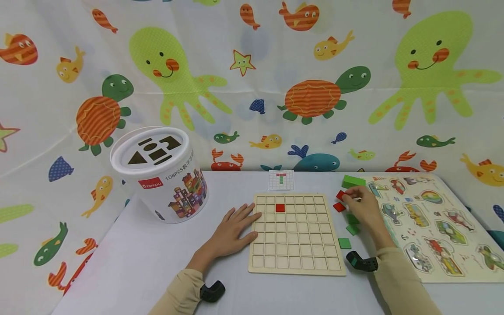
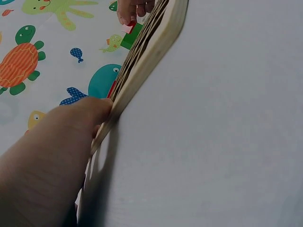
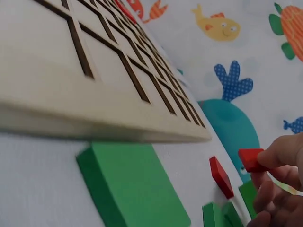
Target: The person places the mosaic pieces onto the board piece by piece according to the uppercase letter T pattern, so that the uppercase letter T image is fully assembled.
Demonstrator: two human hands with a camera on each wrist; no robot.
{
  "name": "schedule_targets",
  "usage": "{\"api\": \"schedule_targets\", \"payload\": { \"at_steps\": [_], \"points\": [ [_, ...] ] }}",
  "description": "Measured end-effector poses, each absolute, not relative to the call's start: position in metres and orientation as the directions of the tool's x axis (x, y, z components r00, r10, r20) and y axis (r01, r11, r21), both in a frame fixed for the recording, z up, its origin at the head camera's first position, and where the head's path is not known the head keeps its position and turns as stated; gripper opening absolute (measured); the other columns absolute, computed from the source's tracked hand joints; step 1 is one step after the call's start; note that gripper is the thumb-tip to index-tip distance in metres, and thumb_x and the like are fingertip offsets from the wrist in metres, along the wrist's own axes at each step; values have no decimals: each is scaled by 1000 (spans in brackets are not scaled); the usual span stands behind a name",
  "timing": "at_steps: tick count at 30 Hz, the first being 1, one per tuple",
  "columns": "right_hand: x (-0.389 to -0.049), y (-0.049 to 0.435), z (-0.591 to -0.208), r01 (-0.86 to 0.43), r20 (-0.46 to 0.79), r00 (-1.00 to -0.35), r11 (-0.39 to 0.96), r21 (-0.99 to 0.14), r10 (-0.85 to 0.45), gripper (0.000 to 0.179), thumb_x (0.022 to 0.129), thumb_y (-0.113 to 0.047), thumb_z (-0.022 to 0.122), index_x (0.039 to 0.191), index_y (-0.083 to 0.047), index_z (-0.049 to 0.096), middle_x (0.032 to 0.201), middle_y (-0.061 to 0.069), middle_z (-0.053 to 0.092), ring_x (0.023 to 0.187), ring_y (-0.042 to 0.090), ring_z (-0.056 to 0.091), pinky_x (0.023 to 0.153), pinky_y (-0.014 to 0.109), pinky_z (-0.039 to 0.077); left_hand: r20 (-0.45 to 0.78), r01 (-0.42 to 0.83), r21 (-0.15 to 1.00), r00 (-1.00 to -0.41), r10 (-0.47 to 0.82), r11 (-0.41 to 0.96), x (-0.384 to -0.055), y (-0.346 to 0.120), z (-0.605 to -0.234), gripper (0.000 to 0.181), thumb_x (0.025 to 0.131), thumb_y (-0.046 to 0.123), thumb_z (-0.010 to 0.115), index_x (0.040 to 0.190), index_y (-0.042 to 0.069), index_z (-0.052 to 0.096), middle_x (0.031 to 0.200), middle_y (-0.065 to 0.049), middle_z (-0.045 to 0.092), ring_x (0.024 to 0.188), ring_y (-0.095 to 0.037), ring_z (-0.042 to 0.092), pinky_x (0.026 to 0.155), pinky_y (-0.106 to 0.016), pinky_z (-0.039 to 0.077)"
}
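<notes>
A wooden grid board (image 1: 297, 236) lies on the table, with one red square tile (image 1: 280, 208) in a cell of its top row area. My left hand (image 1: 234, 232) rests at the board's left edge, fingers spread and touching the rim. To the right of the board, my right hand (image 1: 364, 208) pinches a red tile (image 3: 252, 160) between thumb and fingers, raised off the table in the right wrist view. Another red tile (image 1: 339, 207) lies just below that hand. Several green tiles (image 1: 344, 243) lie along the board's right side, some partly hidden by the right hand.
Behind the board lies a small pattern card (image 1: 281, 180) with red and green squares. A green block (image 1: 353, 181) sits at the back right. A picture puzzle board (image 1: 441, 227) covers the right side. At the left stands a white bucket (image 1: 165, 175) with a shape-sorter lid.
</notes>
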State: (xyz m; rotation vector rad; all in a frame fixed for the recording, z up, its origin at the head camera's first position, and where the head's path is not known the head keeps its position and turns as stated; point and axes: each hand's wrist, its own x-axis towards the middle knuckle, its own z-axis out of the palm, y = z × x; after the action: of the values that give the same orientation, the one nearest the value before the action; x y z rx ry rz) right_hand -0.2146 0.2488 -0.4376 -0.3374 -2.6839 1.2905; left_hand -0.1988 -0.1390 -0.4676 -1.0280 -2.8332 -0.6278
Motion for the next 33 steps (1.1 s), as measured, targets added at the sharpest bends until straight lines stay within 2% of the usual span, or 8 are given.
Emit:
{"api": "schedule_targets", "payload": {
  "at_steps": [13, 24, 33],
  "points": [
    [-216, 226, -439, 26, 60, -990, 583, -812, 129, 24, 93, -19, 55, 111, -3, 58, 102, 17, 63, 72, 15, 54, 55, 24, 47, 193, 626, 361, -775, 601, 691, -198, -138, -467, 55, 95, 48, 47, 146, 29, 37, 157, -2, 26, 146, -26, 20, 117, -53, 14],
    [-216, 197, -436, -49, 86, -996, 604, -796, 33, 20, 94, -19, 56, 109, -7, 60, 101, 14, 65, 74, 17, 56, 56, 25, 48, 181, 620, 342, -781, 598, 706, -200, -140, -465, 56, 95, 51, 45, 146, 30, 36, 158, -1, 24, 146, -25, 19, 118, -52, 13],
    [-212, 184, -435, -128, 122, -991, 586, -800, -49, 17, 92, -14, 58, 106, -4, 60, 96, 14, 66, 72, 17, 60, 57, 26, 49, 187, 621, 352, -780, 598, 700, -199, -139, -467, 56, 95, 51, 44, 146, 30, 37, 158, 0, 24, 146, -25, 20, 118, -52, 13]
  ]
}}
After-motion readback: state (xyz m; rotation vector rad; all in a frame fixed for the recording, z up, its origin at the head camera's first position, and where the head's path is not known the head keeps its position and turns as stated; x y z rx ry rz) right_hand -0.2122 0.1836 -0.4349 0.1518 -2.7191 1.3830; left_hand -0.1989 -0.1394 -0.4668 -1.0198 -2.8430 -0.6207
